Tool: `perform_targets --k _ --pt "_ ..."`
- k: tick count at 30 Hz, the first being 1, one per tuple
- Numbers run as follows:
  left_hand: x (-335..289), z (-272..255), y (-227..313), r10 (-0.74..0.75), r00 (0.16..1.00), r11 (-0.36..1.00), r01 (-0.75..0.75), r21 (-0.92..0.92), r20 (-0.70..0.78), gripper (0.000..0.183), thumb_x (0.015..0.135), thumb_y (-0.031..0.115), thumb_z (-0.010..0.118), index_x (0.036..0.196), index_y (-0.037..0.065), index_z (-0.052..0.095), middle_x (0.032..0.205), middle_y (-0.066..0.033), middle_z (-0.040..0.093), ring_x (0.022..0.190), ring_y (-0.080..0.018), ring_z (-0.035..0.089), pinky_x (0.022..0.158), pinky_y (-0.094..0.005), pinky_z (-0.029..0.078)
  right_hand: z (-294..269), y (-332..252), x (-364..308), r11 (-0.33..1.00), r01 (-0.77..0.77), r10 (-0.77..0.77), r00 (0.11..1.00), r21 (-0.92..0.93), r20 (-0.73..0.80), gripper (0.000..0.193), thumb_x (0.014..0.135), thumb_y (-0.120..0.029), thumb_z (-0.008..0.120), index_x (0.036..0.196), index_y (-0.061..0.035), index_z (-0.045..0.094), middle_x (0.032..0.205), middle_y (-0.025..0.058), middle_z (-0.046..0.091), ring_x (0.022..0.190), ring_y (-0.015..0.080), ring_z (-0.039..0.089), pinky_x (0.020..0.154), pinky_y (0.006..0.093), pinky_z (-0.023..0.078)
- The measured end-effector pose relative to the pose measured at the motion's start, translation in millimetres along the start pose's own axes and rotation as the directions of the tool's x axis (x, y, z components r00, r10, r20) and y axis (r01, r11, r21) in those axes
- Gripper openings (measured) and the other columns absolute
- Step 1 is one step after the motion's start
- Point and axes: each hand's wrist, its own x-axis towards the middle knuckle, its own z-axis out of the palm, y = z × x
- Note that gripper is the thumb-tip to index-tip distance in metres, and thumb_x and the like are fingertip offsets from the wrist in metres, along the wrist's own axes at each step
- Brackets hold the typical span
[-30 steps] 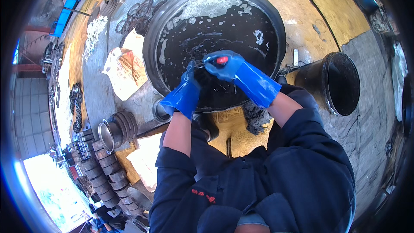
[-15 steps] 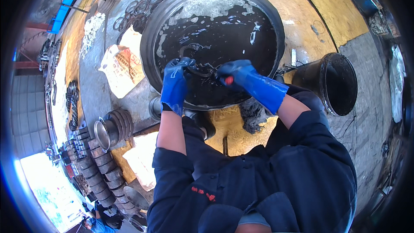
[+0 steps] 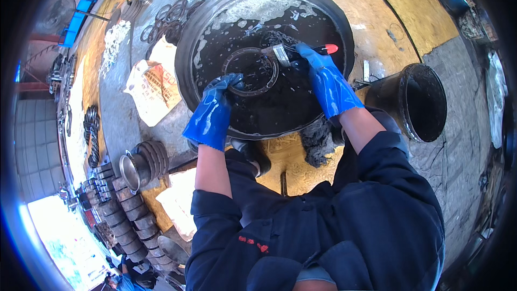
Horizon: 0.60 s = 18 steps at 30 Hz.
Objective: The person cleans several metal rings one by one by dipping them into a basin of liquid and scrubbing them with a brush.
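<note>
Blue-gloved left hand [image 3: 215,109] gripping metal ring [image 3: 251,71] in black oily basin [image 3: 186,59], right hand [image 3: 318,67] clutching red-handled brush [image 3: 301,51] against it

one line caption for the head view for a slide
Blue-gloved left hand holds a metal ring in a basin; right hand brushes it.

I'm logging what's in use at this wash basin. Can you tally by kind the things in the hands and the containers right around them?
Blue gloved hands: 2, left hand and right hand
Metal ring, held by the left hand: 1
Red-handled brush, held by the right hand: 1
Round basin of dark liquid: 1
Black bucket: 1
Total: 6
</note>
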Motion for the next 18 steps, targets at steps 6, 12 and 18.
perform_targets --k 6,12,18 --pt "-19.5 17.5 -9.2 0.137 0.988 0.988 -0.141 0.066 0.066 0.019 0.091 0.007 0.060 0.106 -0.004 0.064 0.102 -0.0130 0.070 0.096 -0.0209 0.067 0.088 -0.0291 0.051 -6.5 40.8 -6.0 0.991 0.131 -0.130 0.978 0.004 0.162 0.018 0.086 -0.020 0.069 0.095 -0.0050 0.071 0.085 0.0064 0.070 0.071 0.0146 0.065 0.062 0.0301 0.052" --pt "-44.9 31.7 -0.1 0.404 0.901 0.807 -0.433 0.402 0.158 0.022 0.095 0.014 0.063 0.109 -0.002 0.064 0.096 -0.0077 0.069 0.089 -0.0146 0.064 0.081 -0.0281 0.051 31.5 39.3 -26.1 0.984 0.137 -0.095 0.945 -0.115 0.312 0.029 0.087 -0.025 0.068 0.102 -0.0006 0.070 0.092 0.0063 0.070 0.084 0.0130 0.063 0.080 0.0315 0.051" --pt "-47.5 44.7 -6.1 0.356 0.885 0.612 -0.464 0.640 0.302 0.023 0.095 0.019 0.064 0.108 0.000 0.066 0.097 -0.0072 0.069 0.084 -0.0134 0.062 0.080 -0.0277 0.050 19.8 40.4 -1.7 0.541 0.245 -0.089 0.968 -0.804 0.234 0.029 0.086 -0.031 0.064 0.108 -0.0142 0.070 0.107 0.0097 0.071 0.093 0.0279 0.068 0.081 0.0388 0.052"
